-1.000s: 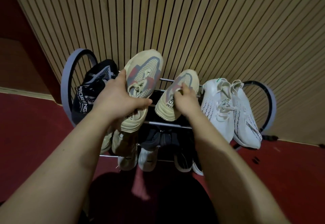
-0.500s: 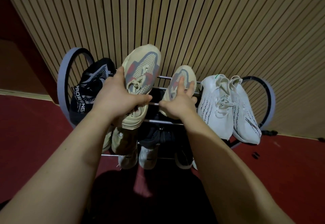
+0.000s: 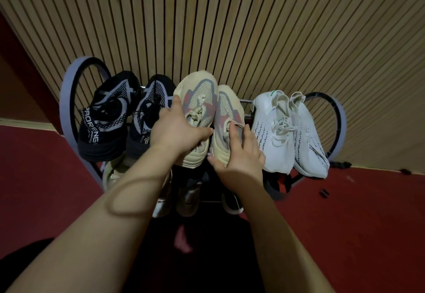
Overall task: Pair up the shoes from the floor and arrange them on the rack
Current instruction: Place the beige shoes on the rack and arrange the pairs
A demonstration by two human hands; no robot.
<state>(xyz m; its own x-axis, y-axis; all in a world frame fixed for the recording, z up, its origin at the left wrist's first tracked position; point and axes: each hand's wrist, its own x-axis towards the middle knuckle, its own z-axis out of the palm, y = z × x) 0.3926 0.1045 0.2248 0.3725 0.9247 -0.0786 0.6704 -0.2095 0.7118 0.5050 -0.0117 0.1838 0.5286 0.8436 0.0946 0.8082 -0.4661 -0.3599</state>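
Observation:
Two beige sneakers with grey and red panels lie side by side on the top tier of the rack (image 3: 69, 90), toes toward the wall. My left hand (image 3: 177, 132) grips the left beige sneaker (image 3: 197, 99) around its collar. My right hand (image 3: 241, 152) holds the heel of the right beige sneaker (image 3: 227, 111), fingers curled at its opening. A black and grey pair (image 3: 108, 113) sits to their left. A white knit pair (image 3: 282, 129) sits to their right.
Lower tiers hold more shoes, mostly hidden under my arms; a white one (image 3: 186, 198) shows. A slatted wooden wall (image 3: 230, 28) stands right behind the rack. Red floor (image 3: 368, 223) spreads on both sides, with small dark bits at the right.
Both beige sneakers have come together at the middle of the top tier. The second black shoe is now uncovered beside my left hand. My right hand slid back to the heel.

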